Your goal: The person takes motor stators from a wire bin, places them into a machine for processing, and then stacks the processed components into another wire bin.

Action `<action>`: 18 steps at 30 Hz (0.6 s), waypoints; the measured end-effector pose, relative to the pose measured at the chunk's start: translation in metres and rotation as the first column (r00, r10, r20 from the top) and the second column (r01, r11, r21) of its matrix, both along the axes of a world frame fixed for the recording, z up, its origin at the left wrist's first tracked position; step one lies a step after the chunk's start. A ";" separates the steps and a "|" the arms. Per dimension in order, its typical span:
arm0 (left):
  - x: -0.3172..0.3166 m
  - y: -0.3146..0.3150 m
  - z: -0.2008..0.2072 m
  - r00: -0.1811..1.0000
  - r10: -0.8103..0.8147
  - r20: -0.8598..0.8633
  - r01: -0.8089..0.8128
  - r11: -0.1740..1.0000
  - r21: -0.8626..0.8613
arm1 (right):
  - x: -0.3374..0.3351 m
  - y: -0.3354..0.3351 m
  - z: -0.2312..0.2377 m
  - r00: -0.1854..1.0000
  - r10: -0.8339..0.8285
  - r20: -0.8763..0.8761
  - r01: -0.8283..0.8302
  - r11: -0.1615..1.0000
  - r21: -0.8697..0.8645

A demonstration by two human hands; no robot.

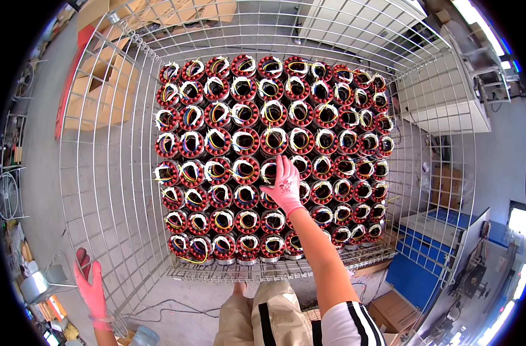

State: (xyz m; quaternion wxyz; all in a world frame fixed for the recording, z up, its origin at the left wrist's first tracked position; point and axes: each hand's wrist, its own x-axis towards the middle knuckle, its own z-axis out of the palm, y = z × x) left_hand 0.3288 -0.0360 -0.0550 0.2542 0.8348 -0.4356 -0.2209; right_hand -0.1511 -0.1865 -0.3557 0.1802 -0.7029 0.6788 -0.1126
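Rows of motor stators (245, 142) with red-wound rims and white, yellow and blue leads stand upright inside a wire mesh cage (104, 167). My right hand (285, 185), in a pink glove, reaches over the middle of the rows. Its fingers are stretched out and its thumb is spread, over a stator (268, 171) that it partly covers; whether it presses on the rim I cannot tell. Out at the lower left, my left hand (93, 288), also pink-gloved, is raised beside the cage's left side with fingers apart and nothing visible in it.
Cardboard boxes (104, 86) stand beyond the cage's left wall. White cabinets (442, 86) are behind it at the right. A blue box-shaped unit (416, 271) and a brown carton (392, 310) sit at the lower right. A dark cable (176, 308) lies on the floor near my legs.
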 end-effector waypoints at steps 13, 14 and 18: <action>-0.010 -0.001 0.008 0.999 -0.033 -0.013 0.033 0.999 0.002 | 0.040 -0.012 -0.021 0.928 -0.346 -0.135 0.350 0.937 0.003; -0.008 0.000 0.009 0.999 -0.048 -0.012 0.048 0.999 0.009 | 0.046 -0.012 -0.020 0.903 -0.407 -0.138 0.409 0.912 -0.015; -0.009 -0.005 0.008 0.998 -0.057 -0.025 0.058 0.998 0.027 | 0.040 -0.012 -0.019 0.921 -0.383 -0.073 0.380 0.923 -0.055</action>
